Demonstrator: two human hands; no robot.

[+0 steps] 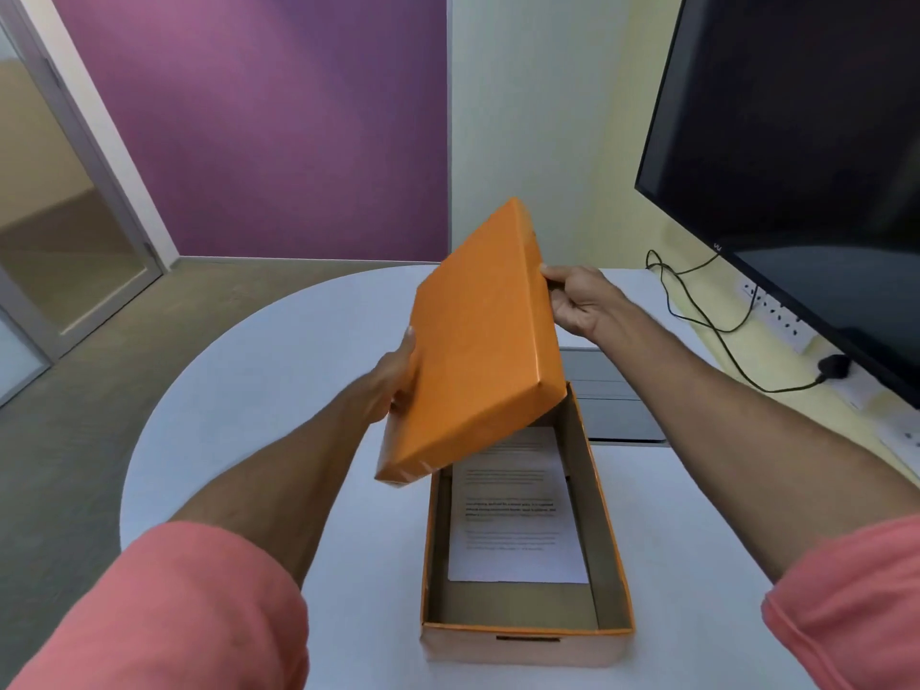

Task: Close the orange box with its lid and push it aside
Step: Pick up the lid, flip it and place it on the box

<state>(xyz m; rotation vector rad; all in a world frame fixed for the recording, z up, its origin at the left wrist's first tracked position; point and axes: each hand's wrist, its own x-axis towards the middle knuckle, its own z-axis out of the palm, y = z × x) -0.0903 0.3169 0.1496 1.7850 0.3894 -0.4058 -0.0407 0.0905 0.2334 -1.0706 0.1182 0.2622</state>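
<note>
While the orange box (527,625) sits open on the white table (249,390), near centre, a printed sheet (517,520) lies inside. Orange lid (478,341): held tilted above the box's far end, left hand (396,376) gripping its left edge, right hand (580,301) pinching its right edge.

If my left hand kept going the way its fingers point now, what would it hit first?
The left hand already grips the tilted orange lid, so the lid comes first. Beyond it probably lies the right hand, though depth is unclear.
</note>
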